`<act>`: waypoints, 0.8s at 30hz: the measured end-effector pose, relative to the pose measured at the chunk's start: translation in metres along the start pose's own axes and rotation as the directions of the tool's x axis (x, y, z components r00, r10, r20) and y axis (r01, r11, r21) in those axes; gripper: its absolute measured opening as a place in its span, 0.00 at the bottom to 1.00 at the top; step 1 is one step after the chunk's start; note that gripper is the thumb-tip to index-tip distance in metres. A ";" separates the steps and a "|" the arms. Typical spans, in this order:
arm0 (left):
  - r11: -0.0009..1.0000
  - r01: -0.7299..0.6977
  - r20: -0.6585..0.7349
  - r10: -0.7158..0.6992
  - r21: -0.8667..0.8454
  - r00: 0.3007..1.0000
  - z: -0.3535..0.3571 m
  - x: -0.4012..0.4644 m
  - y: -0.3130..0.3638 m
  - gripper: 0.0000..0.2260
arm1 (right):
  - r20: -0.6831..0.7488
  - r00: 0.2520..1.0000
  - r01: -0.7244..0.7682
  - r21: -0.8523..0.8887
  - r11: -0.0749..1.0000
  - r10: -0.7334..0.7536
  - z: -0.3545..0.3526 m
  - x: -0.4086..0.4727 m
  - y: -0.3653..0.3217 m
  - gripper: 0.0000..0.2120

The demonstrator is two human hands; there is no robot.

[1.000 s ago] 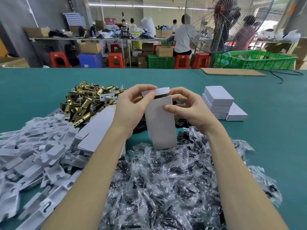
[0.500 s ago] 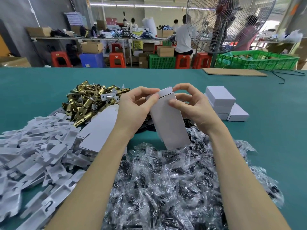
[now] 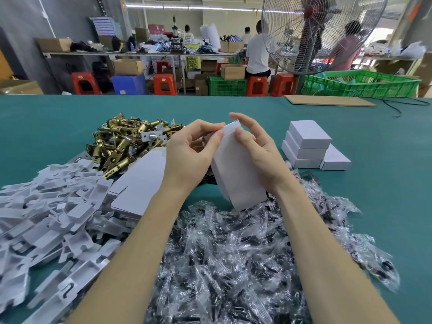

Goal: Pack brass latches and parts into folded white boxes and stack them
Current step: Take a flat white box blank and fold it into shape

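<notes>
Both hands hold a white box [image 3: 236,169] upright above the bagged parts [image 3: 233,260] — left hand [image 3: 191,153] and right hand [image 3: 259,150] pinching its top flap [image 3: 231,127]. No legible writing anywhere.

Bright, even light from ceiling tubes [image 3: 210,7] far beyond the hands; wide-angle bending at edges; plastic bags [image 3: 233,265] below the wrists glint and blur.

Beyond teal table [image 3: 46,118]: large wire-guard fan [image 3: 313,31], green crate [image 3: 360,86], flat cardboard sheet [image 3: 329,101], red stools [image 3: 163,84], blue bin [image 3: 128,84], seated people at cluttered bench [image 3: 93,53].
</notes>
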State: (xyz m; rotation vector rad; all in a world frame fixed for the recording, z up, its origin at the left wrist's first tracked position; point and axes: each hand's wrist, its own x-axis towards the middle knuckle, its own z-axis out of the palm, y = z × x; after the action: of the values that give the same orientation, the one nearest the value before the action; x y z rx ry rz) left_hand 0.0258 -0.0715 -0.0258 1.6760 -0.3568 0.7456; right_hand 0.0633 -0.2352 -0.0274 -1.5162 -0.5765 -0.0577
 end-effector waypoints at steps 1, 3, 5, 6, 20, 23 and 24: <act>1.000 -0.001 0.001 0.001 0.008 1.000 -0.001 0.000 -0.001 0.04 | 0.004 1.000 -0.016 0.016 1.000 0.015 0.001 0.000 0.000 0.12; 1.000 0.004 0.010 -0.004 0.007 1.000 -0.002 0.001 -0.003 0.03 | 0.004 0.999 -0.045 0.042 0.998 0.045 0.002 0.000 0.001 0.12; 1.000 0.013 0.030 -0.012 -0.010 0.999 -0.002 0.000 -0.003 0.04 | 0.003 0.998 -0.065 0.052 0.997 0.065 0.002 0.000 0.001 0.13; 1.000 0.012 0.041 -0.011 -0.011 0.999 -0.002 0.000 -0.003 0.04 | 0.000 0.998 -0.070 0.058 0.996 0.071 0.002 0.001 0.002 0.14; 0.994 -0.055 0.111 0.045 0.093 0.993 0.004 -0.004 -0.005 0.11 | -0.069 0.993 -0.086 0.126 0.988 0.095 0.002 0.002 -0.007 0.10; 0.998 -0.045 0.077 0.041 0.045 0.996 0.006 -0.003 -0.003 0.09 | -0.079 0.992 -0.087 0.099 0.991 0.095 0.002 0.005 -0.010 0.11; 0.999 -0.038 0.072 0.035 0.034 0.997 0.006 -0.003 -0.003 0.09 | -0.081 0.992 -0.089 0.091 0.992 0.096 0.003 0.006 -0.010 0.11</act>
State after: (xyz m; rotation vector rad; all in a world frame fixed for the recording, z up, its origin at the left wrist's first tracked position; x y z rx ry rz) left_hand 0.0270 -0.0774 -0.0301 1.7360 -0.4275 0.7239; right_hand 0.0633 -0.2316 -0.0160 -1.4466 -0.4345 -0.0249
